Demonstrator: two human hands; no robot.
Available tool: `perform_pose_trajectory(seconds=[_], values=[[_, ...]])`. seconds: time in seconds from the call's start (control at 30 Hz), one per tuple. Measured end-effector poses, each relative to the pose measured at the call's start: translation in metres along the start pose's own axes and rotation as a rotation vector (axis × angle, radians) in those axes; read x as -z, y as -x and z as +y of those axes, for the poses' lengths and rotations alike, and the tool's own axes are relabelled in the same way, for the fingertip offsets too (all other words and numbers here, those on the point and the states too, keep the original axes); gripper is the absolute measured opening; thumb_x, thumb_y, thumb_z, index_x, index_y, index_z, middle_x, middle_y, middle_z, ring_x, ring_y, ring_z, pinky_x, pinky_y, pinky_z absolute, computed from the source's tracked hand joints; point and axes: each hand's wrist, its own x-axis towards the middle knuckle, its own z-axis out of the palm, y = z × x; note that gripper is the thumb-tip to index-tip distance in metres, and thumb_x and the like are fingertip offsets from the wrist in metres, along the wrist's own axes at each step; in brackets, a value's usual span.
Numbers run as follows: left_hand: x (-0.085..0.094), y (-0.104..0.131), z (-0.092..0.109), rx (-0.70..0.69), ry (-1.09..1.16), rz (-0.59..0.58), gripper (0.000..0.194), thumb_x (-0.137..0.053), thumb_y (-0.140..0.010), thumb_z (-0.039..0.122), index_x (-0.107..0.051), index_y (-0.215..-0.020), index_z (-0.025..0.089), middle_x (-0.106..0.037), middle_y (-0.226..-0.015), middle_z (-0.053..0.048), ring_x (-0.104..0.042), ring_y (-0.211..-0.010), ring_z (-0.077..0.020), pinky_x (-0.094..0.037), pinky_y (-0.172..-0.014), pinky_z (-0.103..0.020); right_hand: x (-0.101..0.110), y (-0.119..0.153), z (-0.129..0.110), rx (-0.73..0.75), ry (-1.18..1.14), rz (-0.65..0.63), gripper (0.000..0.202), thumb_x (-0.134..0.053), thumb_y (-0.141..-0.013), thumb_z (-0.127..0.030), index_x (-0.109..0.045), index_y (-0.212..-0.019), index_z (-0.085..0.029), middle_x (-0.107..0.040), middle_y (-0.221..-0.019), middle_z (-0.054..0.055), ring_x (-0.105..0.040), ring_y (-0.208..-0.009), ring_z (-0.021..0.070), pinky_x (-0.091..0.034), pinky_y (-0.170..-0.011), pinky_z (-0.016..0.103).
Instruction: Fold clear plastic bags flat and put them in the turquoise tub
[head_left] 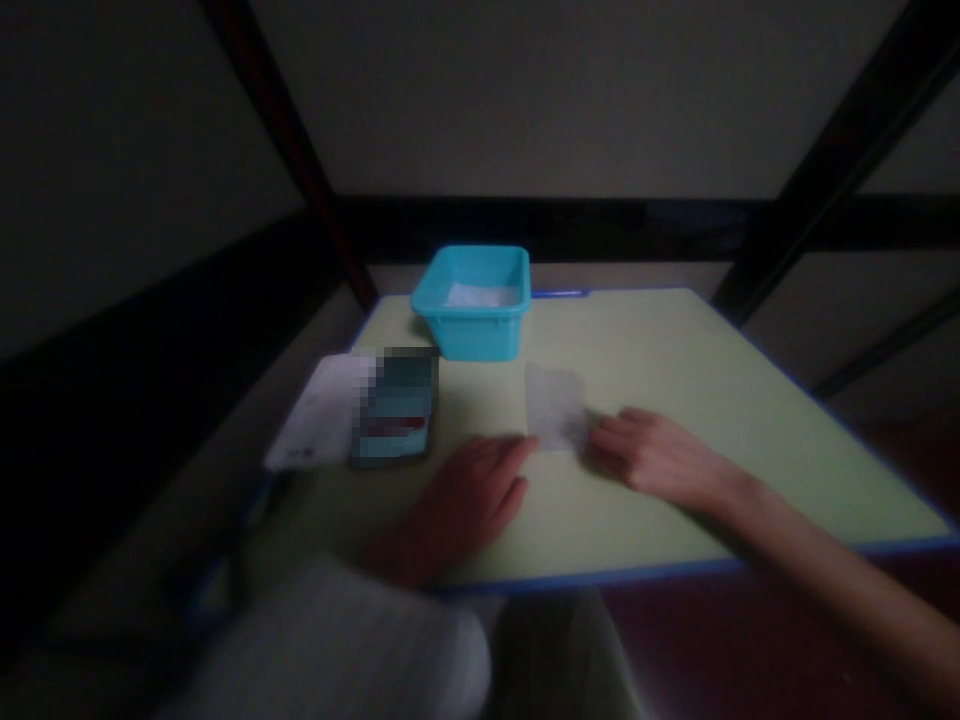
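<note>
A thin, pale, see-through sheet [553, 405], perhaps a small plastic bag, lies flat on the yellow-green table. My left hand [480, 490] rests by its near left corner, index finger stretched out and touching that corner, thumb apart. At the sheet's right edge is my right hand [641, 452], with its fingers curled in and pressed together. Shadow and blur hide the right fingertips, so I cannot tell whether they pinch the edge.
Behind the sheet stands a turquoise plastic basket [480, 335] with whitish material inside. Left of my left hand lie a dark-edged rectangular item [397, 410], its surface pixelated, and a white paper [319, 412]. The table [712, 370] has a blue edge; a wall rises behind it.
</note>
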Motion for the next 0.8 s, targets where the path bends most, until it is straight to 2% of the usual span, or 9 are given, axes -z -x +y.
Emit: perform_pose_trajectory(seconds=[0.13,0.23,0.4,0.53,0.67,0.8], values=[[0.000,0.000,0.000,-0.015,-0.008,0.010,0.033,-0.045,-0.087,0.015,-0.050,-0.120,0.014,-0.064,-0.113,-0.011,-0.059,-0.103,-0.0231,-0.047,-0.092,-0.039,-0.006,0.003,0.001,-0.011,-0.006,0.028,0.025,-0.045,-0.092,-0.012,-0.058,-0.072,-0.017,-0.059,-0.075,0.004,-0.051,-0.072,0.0170,-0.031,-0.059,0.034],[0.000,0.000,0.000,-0.030,-0.015,0.016,0.032,-0.045,-0.087,0.015,-0.050,-0.119,0.014,-0.064,-0.112,-0.010,-0.060,-0.102,-0.0226,-0.047,-0.091,-0.038,-0.010,0.007,0.001,-0.049,-0.075,0.034,0.021,-0.045,-0.093,-0.011,-0.062,-0.081,-0.016,-0.063,-0.081,0.006,-0.056,-0.077,0.0183,-0.040,-0.062,0.034],[0.002,0.001,0.001,-0.046,0.004,0.025,0.030,-0.044,-0.087,0.014,-0.052,-0.116,0.013,-0.065,-0.109,-0.011,-0.060,-0.100,-0.0224,-0.048,-0.089,-0.038,-0.013,0.010,-0.002,-0.064,-0.271,0.047,0.023,-0.043,-0.092,-0.008,-0.063,-0.103,-0.011,-0.067,-0.106,0.014,-0.062,-0.097,0.0207,-0.051,-0.083,0.037],[0.001,0.002,0.000,-0.057,0.020,0.050,0.032,-0.047,-0.085,0.015,-0.052,-0.117,0.014,-0.065,-0.110,-0.011,-0.060,-0.101,-0.0222,-0.048,-0.090,-0.038,-0.010,0.011,-0.003,-0.140,-0.441,0.071,0.023,-0.043,-0.093,-0.013,-0.064,-0.101,-0.011,-0.068,-0.106,0.014,-0.063,-0.100,0.0214,-0.053,-0.087,0.039],[-0.001,0.000,0.000,-0.075,-0.002,0.137,0.033,-0.052,-0.082,0.016,-0.054,-0.115,0.013,-0.065,-0.112,-0.010,-0.060,-0.102,-0.0225,-0.049,-0.090,-0.038,-0.006,0.012,-0.005,-0.189,-0.554,0.077,0.024,-0.043,-0.095,-0.020,-0.065,-0.100,-0.012,-0.068,-0.106,0.013,-0.065,-0.098,0.0212,-0.055,-0.085,0.039],[-0.003,-0.004,0.000,-0.157,-0.090,0.203,0.024,-0.051,-0.087,0.017,-0.059,-0.109,0.012,-0.066,-0.112,-0.010,-0.062,-0.102,-0.0218,-0.050,-0.089,-0.037,-0.001,0.013,-0.008,-0.221,-0.638,0.078,0.025,-0.043,-0.095,-0.020,-0.065,-0.102,-0.012,-0.068,-0.105,0.013,-0.065,-0.099,0.0208,-0.054,-0.086,0.038]])
